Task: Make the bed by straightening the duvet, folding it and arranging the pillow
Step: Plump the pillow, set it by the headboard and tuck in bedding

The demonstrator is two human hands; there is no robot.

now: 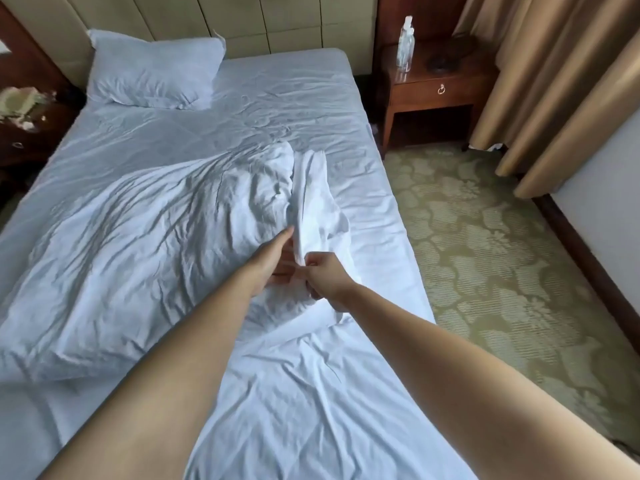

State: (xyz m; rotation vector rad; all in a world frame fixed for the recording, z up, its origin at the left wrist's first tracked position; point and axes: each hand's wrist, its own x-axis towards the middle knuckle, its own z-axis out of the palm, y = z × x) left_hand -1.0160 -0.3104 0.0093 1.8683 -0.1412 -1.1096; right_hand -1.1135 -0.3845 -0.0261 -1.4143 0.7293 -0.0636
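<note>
Mid-bed, both arms outstretched: left hand (277,261) & right hand (325,275) each pinch bunched duvet (138,237) edge, fingers curled.

No text, label or number can be read anywhere.

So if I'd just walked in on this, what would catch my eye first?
Most likely the two bare arms reaching over the bed, the left hand and right hand both gripping a bunched edge of the crumpled white duvet near the middle of the mattress. After that, the single pillow lying at the head of the bed on the left, and the clear bottle standing on the wooden nightstand to the right.
</note>
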